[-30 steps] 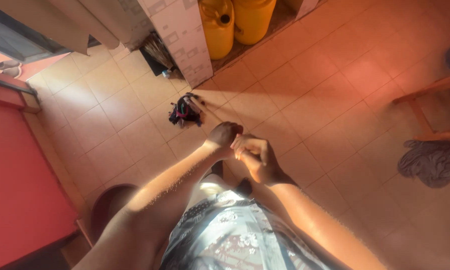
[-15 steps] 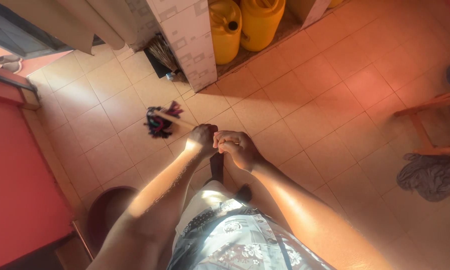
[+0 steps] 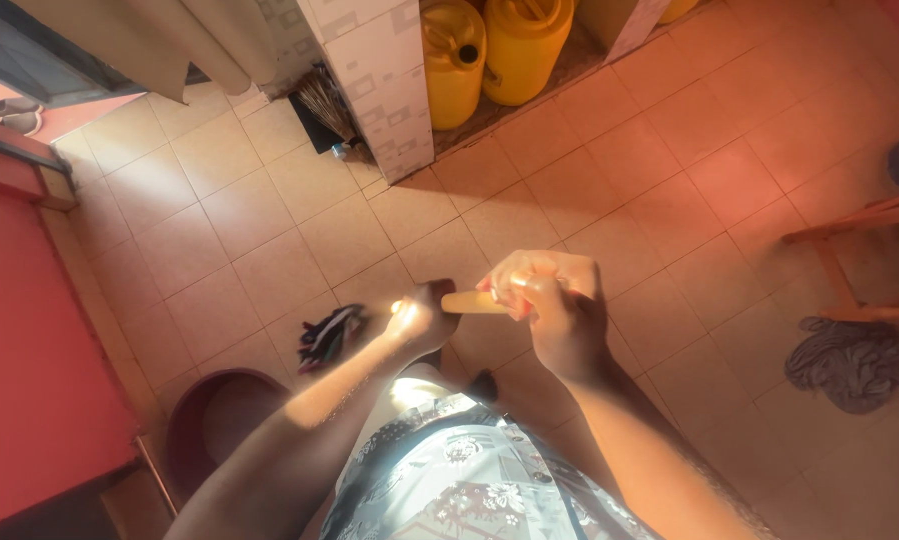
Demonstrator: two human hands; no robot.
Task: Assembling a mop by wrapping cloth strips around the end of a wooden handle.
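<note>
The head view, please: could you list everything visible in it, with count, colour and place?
mop handle: one, pale wood, held level between both hands
mop head: one, dark multicoloured strips, on the floor by the bucket
bucket: one, dark red, lower left
jerrycans: at least two, yellow, top centre under a ledge
tiled pillar: one, white patterned, top centre
hand broom: one, straw-coloured, left of the pillar
stool: one, wooden, right edge
cloth: one, grey, crumpled on the floor by the stool
floor tiles: beige, throughout
left hand: closed on the handle
right hand: closed on the handle
</note>
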